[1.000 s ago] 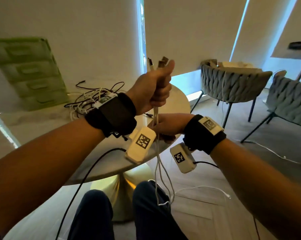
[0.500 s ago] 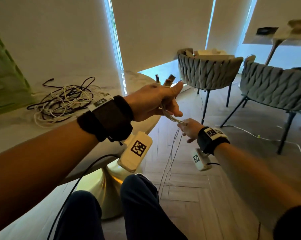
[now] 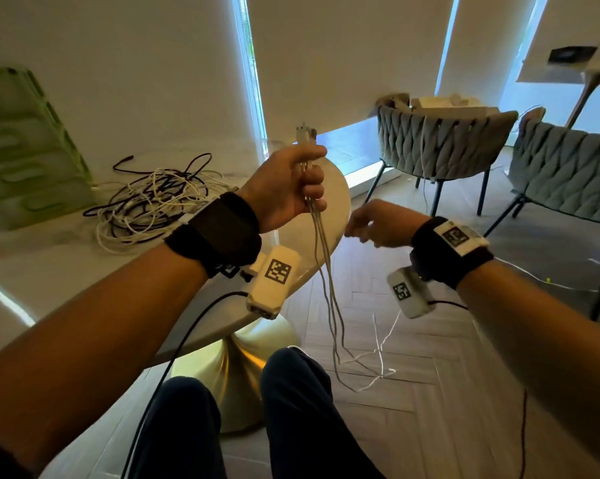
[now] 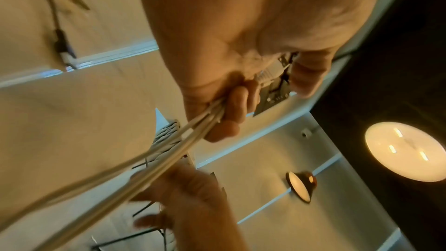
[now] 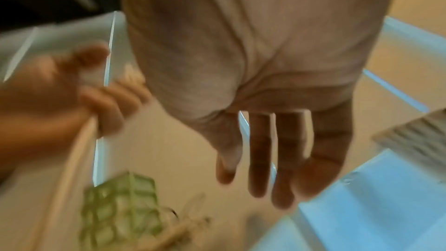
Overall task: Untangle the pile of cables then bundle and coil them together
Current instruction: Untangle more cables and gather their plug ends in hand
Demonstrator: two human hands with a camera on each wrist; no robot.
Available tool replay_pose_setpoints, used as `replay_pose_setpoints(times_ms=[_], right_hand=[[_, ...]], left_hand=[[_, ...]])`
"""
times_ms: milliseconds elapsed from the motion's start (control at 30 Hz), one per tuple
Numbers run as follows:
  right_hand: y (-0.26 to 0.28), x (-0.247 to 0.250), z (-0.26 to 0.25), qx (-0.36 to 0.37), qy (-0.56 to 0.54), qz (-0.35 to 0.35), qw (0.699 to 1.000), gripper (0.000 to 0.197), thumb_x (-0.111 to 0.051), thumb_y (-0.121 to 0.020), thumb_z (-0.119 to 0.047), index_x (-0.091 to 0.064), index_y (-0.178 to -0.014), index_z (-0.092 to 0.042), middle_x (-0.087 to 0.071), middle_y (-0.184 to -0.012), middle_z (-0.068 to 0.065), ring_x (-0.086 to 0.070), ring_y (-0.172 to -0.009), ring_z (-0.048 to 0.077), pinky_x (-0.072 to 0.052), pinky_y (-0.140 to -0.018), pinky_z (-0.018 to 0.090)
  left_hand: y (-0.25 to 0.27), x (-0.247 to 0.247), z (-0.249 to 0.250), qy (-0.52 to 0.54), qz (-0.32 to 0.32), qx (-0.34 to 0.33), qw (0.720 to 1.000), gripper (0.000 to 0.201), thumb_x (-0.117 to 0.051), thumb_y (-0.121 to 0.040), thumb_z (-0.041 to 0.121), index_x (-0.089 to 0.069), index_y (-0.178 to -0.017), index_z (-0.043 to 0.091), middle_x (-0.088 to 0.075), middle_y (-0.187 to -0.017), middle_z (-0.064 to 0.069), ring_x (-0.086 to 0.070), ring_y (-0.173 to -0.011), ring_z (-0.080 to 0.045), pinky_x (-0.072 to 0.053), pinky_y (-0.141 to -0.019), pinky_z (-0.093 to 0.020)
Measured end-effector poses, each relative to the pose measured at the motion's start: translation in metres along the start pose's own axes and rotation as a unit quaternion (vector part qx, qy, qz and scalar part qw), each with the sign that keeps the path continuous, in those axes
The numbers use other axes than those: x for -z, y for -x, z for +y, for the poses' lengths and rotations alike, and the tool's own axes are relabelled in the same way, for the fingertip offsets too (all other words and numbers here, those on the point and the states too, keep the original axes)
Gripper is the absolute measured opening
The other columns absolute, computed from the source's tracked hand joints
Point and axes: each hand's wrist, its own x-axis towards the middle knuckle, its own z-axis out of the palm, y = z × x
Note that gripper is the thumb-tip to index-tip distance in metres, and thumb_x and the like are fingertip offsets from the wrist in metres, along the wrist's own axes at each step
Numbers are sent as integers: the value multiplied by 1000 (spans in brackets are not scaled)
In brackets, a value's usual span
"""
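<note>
L hand (image 3: pixel 288 188) grip holds cables (image 3: pixel 321 257) upright, ends trailing to floor; R hand (image 3: pixel 378 224) grip wide, empty; pile (image 3: pixel 150 205) on surface (image 3: pixel 32 267).

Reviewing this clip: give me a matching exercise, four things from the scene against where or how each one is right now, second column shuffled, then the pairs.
Things:
1. left hand
2. right hand
3. tangled cable pile
4. green organizer

States:
A. lying on the tabletop
B. open, holding nothing
C. standing against the wall
D. gripping a bunch of white cables near their plugs

Pairs: 1-D, 2-B, 3-A, 4-C
</note>
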Motion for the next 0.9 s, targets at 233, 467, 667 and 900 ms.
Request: replay_pose_setpoints(times_ms=[233,467,667,900], right_hand=[[-16,21,-104,160,-226,114,954,39,-33,-100,-47,-47,-133,-31,-61,-117,-4,-58,-109,15,-49,-93,37],[-41,3,-187,243,-242,74,936,28,-33,-105,-24,-55,-121,-17,-55,-90,-10,-53,-80,3,-42,-66,10],[-57,-2,-252,307,-199,-6,931,26,-34,-104,-17,-57,-116,-18,-57,-87,-3,-55,-79,11,-50,-77,26],[-80,-25,-302,319,-174,47,931,35,-44,-101,-28,-46,-135,-17,-59,-120,3,-58,-104,15,-49,-94,32]], left_hand=[[9,44,-4,69,17,28,997,50,-27,-99,56,-55,-92,15,-22,-66,2,-24,-56,-12,-33,-57,-28],[44,108,10,117,10,17,993,48,-26,-100,47,-53,-75,16,-37,-54,4,-27,-43,-8,-22,-44,-21],[82,173,27,145,-17,-9,989,46,-32,-95,41,-64,-75,15,-44,-59,3,-39,-42,-8,-37,-44,-21],[101,228,36,158,21,-92,983,25,-47,-90,30,-63,-77,17,-39,-56,7,-30,-45,-4,-32,-43,-18]])
